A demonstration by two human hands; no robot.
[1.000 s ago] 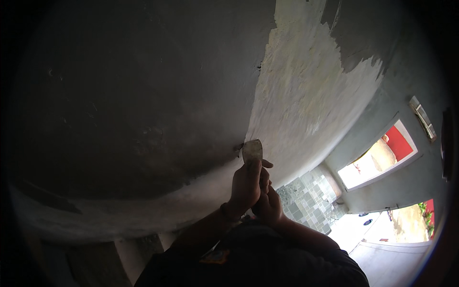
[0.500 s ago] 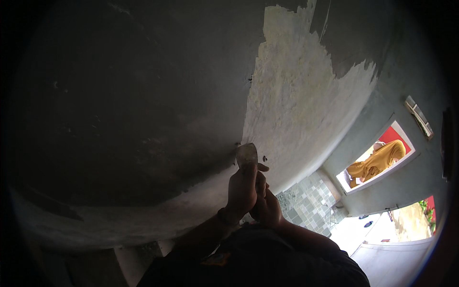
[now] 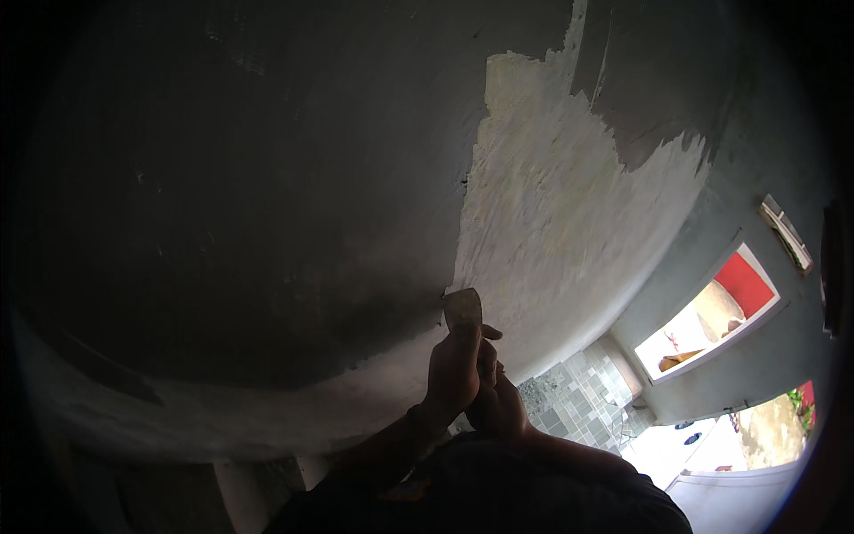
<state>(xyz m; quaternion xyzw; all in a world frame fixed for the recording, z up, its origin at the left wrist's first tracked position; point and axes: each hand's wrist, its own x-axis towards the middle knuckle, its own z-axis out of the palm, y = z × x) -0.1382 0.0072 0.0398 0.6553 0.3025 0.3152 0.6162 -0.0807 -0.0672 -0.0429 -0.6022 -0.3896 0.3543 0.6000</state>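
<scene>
A scraper (image 3: 463, 310) with a broad, flat blade rests against the wall, right at the border between dark grey coating (image 3: 294, 196) and a pale, bared patch (image 3: 543, 169). My left hand (image 3: 452, 372) is wrapped round the scraper just below the blade. Close against it, my right hand (image 3: 500, 405) is also closed, lower down, where the handle runs between both palms. The handle itself is hidden by the fingers. The patch has jagged edges at its top and right.
To the right, a wall has a window opening (image 3: 712, 311) and a small vent (image 3: 786, 233). Below are grey floor tiles (image 3: 578, 396), a bright doorway with dark footwear (image 3: 687, 433), and a white door (image 3: 738, 498). A pale band (image 3: 267, 414) runs under the dark coating.
The wall and window sit lower in the picture. My hands and the scraper have shifted slightly down with them. The person in orange has mostly left the window opening.
</scene>
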